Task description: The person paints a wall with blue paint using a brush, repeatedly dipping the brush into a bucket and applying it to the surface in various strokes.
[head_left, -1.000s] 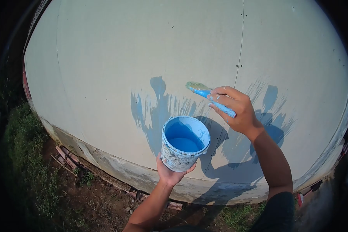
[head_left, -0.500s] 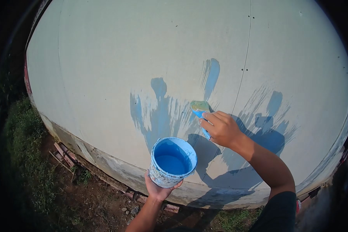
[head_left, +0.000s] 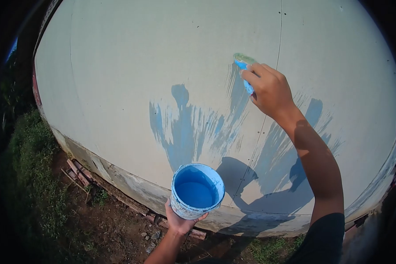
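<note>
My left hand (head_left: 182, 222) holds a small paint-spattered bucket (head_left: 190, 211) from below, with blue paint (head_left: 196, 193) inside. Higher up on the right, my right hand (head_left: 270, 90) grips a paintbrush (head_left: 245, 77) by its blue-smeared handle. The brush's bristles touch the pale wall (head_left: 132, 48) at the top of a blue streak. Uneven blue strokes (head_left: 180, 132) mark the wall above the bucket, and more blue patches (head_left: 275, 154) lie right of the panel seam, partly behind my forearm.
Shadows of my arm and the bucket (head_left: 237, 174) fall on the wall. Below its weathered base (head_left: 132, 187) are brown soil (head_left: 114, 224), small stones (head_left: 153, 240) and reddish wood pieces (head_left: 79, 172). Green plants (head_left: 35, 163) grow at the left.
My right hand has moved up and slightly right with the brush, along the streak above its earlier place. The bucket sits slightly lower in view.
</note>
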Available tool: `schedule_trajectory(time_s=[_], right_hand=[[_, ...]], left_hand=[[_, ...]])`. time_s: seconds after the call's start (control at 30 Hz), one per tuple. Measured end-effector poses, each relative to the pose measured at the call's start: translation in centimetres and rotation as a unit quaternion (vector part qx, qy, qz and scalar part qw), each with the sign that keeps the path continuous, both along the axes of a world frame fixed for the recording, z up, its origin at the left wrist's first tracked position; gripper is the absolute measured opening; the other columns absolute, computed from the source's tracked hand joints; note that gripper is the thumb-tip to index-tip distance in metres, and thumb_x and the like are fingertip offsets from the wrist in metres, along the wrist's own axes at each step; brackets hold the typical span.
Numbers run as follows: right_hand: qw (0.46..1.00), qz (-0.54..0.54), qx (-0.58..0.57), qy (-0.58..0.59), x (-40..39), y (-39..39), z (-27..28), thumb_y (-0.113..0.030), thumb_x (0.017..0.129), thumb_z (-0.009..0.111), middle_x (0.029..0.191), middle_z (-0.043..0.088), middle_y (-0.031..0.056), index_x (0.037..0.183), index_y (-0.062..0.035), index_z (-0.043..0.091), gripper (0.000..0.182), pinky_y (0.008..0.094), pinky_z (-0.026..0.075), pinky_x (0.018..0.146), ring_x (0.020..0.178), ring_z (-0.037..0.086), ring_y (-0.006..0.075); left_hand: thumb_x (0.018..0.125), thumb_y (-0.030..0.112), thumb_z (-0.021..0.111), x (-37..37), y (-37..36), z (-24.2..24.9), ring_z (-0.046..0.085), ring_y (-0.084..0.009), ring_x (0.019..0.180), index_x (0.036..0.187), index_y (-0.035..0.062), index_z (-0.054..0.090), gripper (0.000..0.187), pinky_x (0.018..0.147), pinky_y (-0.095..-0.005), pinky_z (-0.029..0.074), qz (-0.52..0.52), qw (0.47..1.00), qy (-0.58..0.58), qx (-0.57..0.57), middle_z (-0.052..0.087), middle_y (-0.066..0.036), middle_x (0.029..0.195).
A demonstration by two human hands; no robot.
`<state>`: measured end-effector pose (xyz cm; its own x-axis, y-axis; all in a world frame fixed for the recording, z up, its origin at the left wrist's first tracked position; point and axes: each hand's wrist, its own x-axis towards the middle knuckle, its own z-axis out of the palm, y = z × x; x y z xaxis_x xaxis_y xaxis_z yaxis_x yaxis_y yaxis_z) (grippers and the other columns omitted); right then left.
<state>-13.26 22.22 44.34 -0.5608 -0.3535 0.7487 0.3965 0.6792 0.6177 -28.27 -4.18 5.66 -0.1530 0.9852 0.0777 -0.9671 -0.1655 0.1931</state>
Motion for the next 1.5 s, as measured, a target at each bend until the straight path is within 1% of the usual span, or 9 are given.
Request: schedule_trajectory(time_s=[0.13, 0.27, 0.3, 0.47, 0.7, 0.93, 1.1, 1.3, 1.5], right_hand=[[0.992, -0.019, 0.083, -0.092, -1.1, 0.9, -9.9, -0.006, 0.087, 0.077, 0.096, 0.074, 0.0118, 0.096, -0.0044, 0.071, 0.010, 0.0326, 0.062, 0.073, 0.087, 0.075, 0.0236], [0.957, 0.037, -0.155, -0.242, 0.0, -2.2, -16.1, -0.008, 0.086, 0.081, 0.093, 0.072, 0.0101, 0.100, -0.0043, 0.072, 0.017, 0.0374, 0.062, 0.071, 0.086, 0.076, 0.0271], [0.914, 0.060, -0.284, -0.282, 0.0, -2.5, -16.4, -0.008, 0.085, 0.082, 0.090, 0.070, 0.0101, 0.101, -0.0042, 0.072, 0.019, 0.0392, 0.062, 0.071, 0.086, 0.076, 0.0284], [0.925, 0.029, -0.297, -0.237, 0.0, -0.7, -11.0, -0.008, 0.086, 0.084, 0.092, 0.071, 0.0108, 0.103, -0.0049, 0.074, 0.021, 0.0416, 0.063, 0.076, 0.088, 0.076, 0.0287], [0.999, 0.028, 0.020, -0.030, -0.4, -1.2, -3.2, -0.003, 0.085, 0.083, 0.085, 0.068, 0.0074, 0.095, -0.0070, 0.071, 0.017, 0.0317, 0.060, 0.067, 0.080, 0.072, 0.0217], [0.980, 0.039, 0.109, -0.160, -1.3, 0.7, -18.2, -0.004, 0.088, 0.075, 0.080, 0.065, 0.0099, 0.088, -0.0034, 0.067, 0.008, 0.0320, 0.060, 0.065, 0.079, 0.071, 0.0221], [0.893, 0.079, -0.297, -0.330, 0.5, -1.3, -27.2, -0.006, 0.086, 0.080, 0.092, 0.070, 0.0132, 0.097, -0.0045, 0.070, 0.015, 0.0420, 0.063, 0.073, 0.088, 0.075, 0.0304], [0.927, 0.062, -0.293, -0.227, 2.0, 0.8, -16.2, -0.007, 0.083, 0.083, 0.095, 0.069, 0.0094, 0.107, -0.0062, 0.073, 0.026, 0.0441, 0.061, 0.073, 0.091, 0.074, 0.0305], [0.997, 0.056, -0.016, -0.041, 4.2, 0.1, -6.5, 0.002, 0.085, 0.076, 0.090, 0.066, 0.0080, 0.103, -0.0059, 0.073, 0.019, 0.0353, 0.059, 0.062, 0.084, 0.072, 0.0244]], left_hand=[[0.105, 0.071, 0.036, 1.5, -1.6, 0.0, 0.055, -0.0473, 0.145, 0.168, 0.0180, 0.041, 0.082, 0.099, -0.0717, 0.058, 0.010, 0.999, -0.029, 0.016, 0.045, -0.020, 0.168], [0.104, 0.071, 0.037, 1.9, -3.0, -1.5, 0.056, -0.0492, 0.144, 0.168, 0.0173, 0.041, 0.083, 0.096, -0.0737, 0.061, 0.035, 0.998, -0.036, -0.028, 0.047, -0.021, 0.167], [0.104, 0.071, 0.037, 2.0, -3.2, -1.8, 0.056, -0.0492, 0.144, 0.168, 0.0173, 0.041, 0.083, 0.096, -0.0737, 0.061, 0.043, 0.998, -0.039, -0.029, 0.047, -0.021, 0.167], [0.104, 0.070, 0.039, 2.6, -3.7, -1.7, 0.059, -0.0501, 0.140, 0.167, 0.0157, 0.043, 0.083, 0.093, -0.0739, 0.062, 0.073, 0.996, -0.042, -0.031, 0.048, -0.022, 0.165], [0.104, 0.070, 0.039, 2.9, -3.0, -1.5, 0.062, -0.0501, 0.136, 0.166, 0.0138, 0.042, 0.084, 0.090, -0.0709, 0.064, 0.063, 0.997, -0.040, 0.004, 0.048, -0.023, 0.165], [0.107, 0.071, 0.048, 3.7, -3.4, -2.7, 0.057, -0.0578, 0.139, 0.170, 0.0151, 0.035, 0.085, 0.095, -0.0826, 0.059, 0.079, 0.993, -0.085, 0.031, 0.042, -0.026, 0.168], [0.110, 0.066, 0.048, 5.6, -4.9, -1.3, 0.063, -0.0491, 0.136, 0.163, 0.0087, 0.045, 0.078, 0.099, -0.0746, 0.061, 0.153, 0.980, -0.129, -0.012, 0.054, -0.023, 0.160], [0.109, 0.058, 0.046, 8.7, -7.6, -4.7, 0.060, -0.0381, 0.141, 0.157, 0.0081, 0.055, 0.070, 0.114, -0.0599, 0.055, 0.200, 0.977, -0.071, -0.027, 0.059, -0.017, 0.157], [0.110, 0.059, 0.043, 11.4, -7.0, -2.4, 0.065, -0.0382, 0.134, 0.155, 0.0086, 0.056, 0.069, 0.107, -0.0577, 0.060, 0.216, 0.975, -0.040, -0.033, 0.062, -0.017, 0.154]])
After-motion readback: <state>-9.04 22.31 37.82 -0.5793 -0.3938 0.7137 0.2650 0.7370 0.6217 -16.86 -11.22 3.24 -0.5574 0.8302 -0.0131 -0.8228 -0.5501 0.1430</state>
